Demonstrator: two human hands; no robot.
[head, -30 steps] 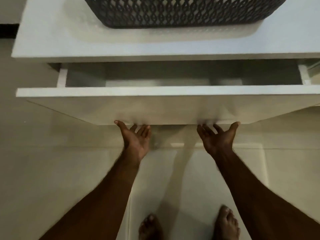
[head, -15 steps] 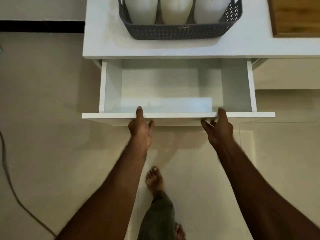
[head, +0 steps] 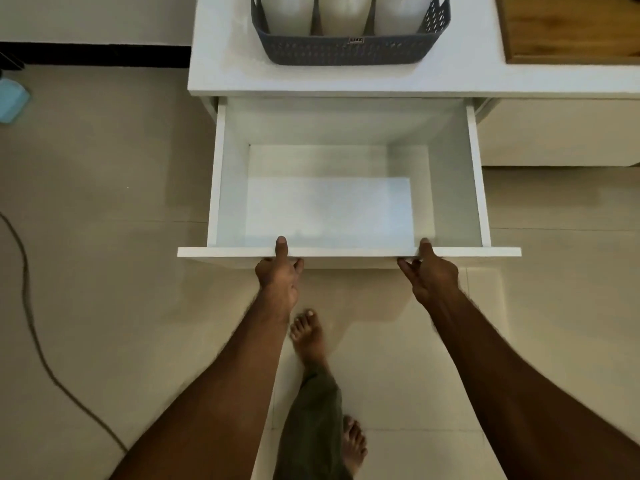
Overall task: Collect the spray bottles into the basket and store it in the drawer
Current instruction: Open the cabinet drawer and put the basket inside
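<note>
Three bottles (head: 341,13) in basket (head: 349,51), tops cut off, seemingly white.

Matt white drawer (head: 346,252) – perforated grey plastic basket (head: 349,51).

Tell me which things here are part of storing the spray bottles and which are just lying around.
Part of the job:
grey basket on the cabinet top
three white bottles inside it
open white drawer
left hand and right hand gripping its front

Just lying about:
wooden board
black cable
light blue object on floor
</note>
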